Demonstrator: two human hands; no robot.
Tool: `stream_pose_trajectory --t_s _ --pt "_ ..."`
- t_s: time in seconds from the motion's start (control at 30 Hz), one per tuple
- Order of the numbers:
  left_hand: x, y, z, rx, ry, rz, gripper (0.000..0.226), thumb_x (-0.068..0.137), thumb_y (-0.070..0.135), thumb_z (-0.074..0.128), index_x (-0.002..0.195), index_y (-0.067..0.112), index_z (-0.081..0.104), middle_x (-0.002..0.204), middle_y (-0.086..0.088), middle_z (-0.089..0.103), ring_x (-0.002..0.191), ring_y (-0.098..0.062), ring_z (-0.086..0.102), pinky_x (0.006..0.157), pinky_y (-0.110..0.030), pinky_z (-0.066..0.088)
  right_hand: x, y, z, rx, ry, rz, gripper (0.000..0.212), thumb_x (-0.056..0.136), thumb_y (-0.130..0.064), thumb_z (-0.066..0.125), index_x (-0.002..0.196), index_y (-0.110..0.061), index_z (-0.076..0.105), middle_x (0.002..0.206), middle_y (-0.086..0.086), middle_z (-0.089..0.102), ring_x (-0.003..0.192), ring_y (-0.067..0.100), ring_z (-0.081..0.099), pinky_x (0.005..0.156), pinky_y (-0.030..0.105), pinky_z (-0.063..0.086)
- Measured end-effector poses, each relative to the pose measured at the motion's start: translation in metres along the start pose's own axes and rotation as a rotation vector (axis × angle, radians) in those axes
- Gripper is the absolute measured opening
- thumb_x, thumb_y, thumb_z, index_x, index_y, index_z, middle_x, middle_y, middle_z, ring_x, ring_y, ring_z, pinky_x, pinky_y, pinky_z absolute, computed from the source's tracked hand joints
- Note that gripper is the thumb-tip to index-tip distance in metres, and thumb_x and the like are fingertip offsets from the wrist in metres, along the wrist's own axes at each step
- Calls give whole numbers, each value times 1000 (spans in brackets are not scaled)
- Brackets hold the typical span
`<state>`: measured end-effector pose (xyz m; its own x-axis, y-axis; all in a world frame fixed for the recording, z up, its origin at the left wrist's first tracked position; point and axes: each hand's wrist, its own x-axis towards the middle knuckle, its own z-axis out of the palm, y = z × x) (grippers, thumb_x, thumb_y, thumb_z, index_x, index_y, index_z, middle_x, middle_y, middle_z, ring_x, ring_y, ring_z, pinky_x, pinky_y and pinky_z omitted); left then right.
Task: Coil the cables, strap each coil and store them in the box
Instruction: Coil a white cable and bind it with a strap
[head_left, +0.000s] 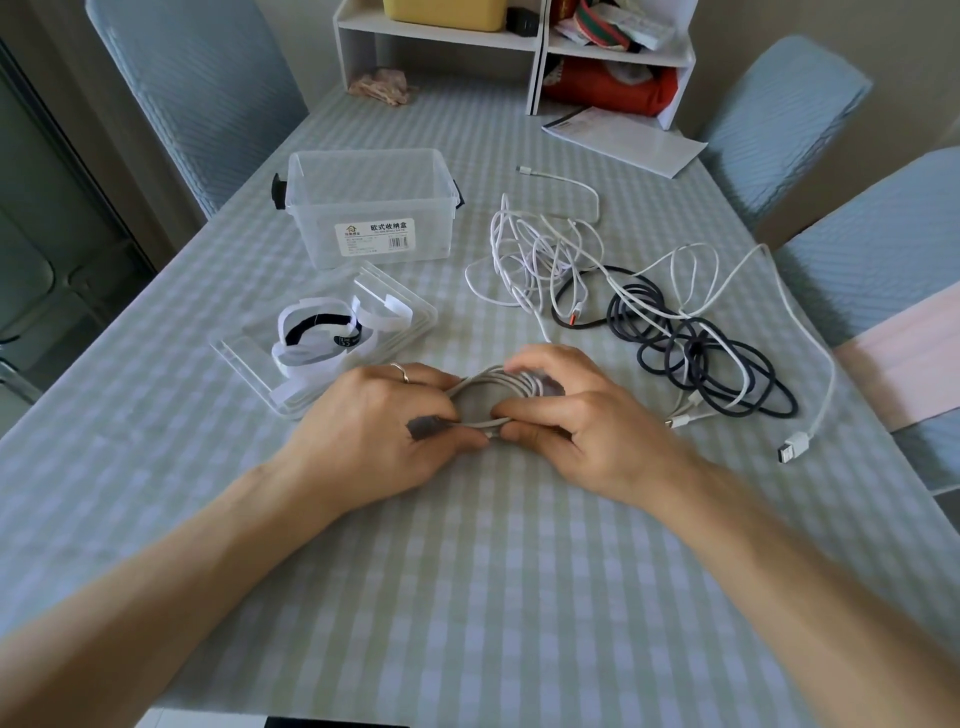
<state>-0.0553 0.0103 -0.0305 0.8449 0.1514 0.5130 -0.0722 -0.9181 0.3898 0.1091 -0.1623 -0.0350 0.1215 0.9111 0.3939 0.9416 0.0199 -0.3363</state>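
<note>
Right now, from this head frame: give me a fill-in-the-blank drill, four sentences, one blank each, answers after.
1. Both hands, left and right, hold a coiled ____ cable.
2. The clear box has its lid off and holds ____ cables.
3. The straps lie on the box's ____.
4. The black cable lies to the ____ of the hands.

Answers: white; no; lid; right

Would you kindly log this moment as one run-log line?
stage: coiling | left hand: holds white coil | right hand: holds same coil | strap: none on coil | box: open, no cables
</note>
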Motion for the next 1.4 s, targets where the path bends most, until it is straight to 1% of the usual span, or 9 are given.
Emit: stream_pose_trajectory --t_s 0.1,0.33,0.5,0.63,0.73,0.93,1.1,1.23,1.4 --pt "1 -4 1 -108 25 -52 23 79 46 76 74 23 78 91 11 72 78 -3 68 70 -27 53 2 -3 -3 117 -69 145 26 95 -42 58 105 -27 77 155 4 40 131 13 51 105 33 44" --pt "3 -4 0 -135 45 -25 25 78 42 75 72 18 79 88 7 75 83 -1 68 71 -23 52 8 -10 -4 122 16 134 24 89 -27 68 109 -17 76 127 3 65 109 13 62 96 30 46" --pt "4 -5 1 -132 46 -29 26 76 44 74 72 19 80 88 5 76 84 -1 66 72 -19 51 19 -21 -28 4 -256 289 71 88 -29 68 150 -23 35 145 -8 49 130 9 46 105 33 42" --pt "3 -6 1 -164 55 -25 29 76 44 71 73 17 80 88 3 76 84 -2 66 70 -22 52 38 -29 -35 -198 -479 195 49 88 -49 62 127 -23 49 128 -11 51 122 14 44 96 37 45" --pt "3 -6 -1 -164 36 -8 30 78 45 69 73 17 80 87 3 76 83 -4 66 68 -25 51 41 -28 -29 -353 -503 118 63 91 -63 40 137 -20 43 138 -8 46 123 18 43 100 41 43" --pt "0 -13 -3 -185 -11 32 31 79 45 72 71 15 79 88 5 76 79 -6 70 63 -31 54 30 -38 -20 -442 -334 -2 52 92 -53 30 101 -9 57 100 6 51 87 25 53 73 42 52" --pt "-7 -4 -7 -250 -42 32 31 77 43 72 74 14 80 91 6 76 81 -1 69 65 -26 54 20 -45 -20 -462 -329 -26 39 91 -43 35 91 -9 56 92 8 50 80 27 55 60 43 52" --pt "-6 1 -8 -263 -49 -18 27 75 42 75 75 15 80 90 7 76 82 1 68 67 -24 53 27 -53 -25 -495 -432 3 27 98 -31 44 107 -7 54 107 10 48 98 28 53 75 46 51" --pt "-3 6 -9 -297 -6 -106 16 71 29 86 76 16 81 89 8 76 81 4 68 73 -15 52 24 -38 -36 -327 -448 54 45 96 -42 57 128 -12 49 121 2 47 116 19 48 92 37 45"
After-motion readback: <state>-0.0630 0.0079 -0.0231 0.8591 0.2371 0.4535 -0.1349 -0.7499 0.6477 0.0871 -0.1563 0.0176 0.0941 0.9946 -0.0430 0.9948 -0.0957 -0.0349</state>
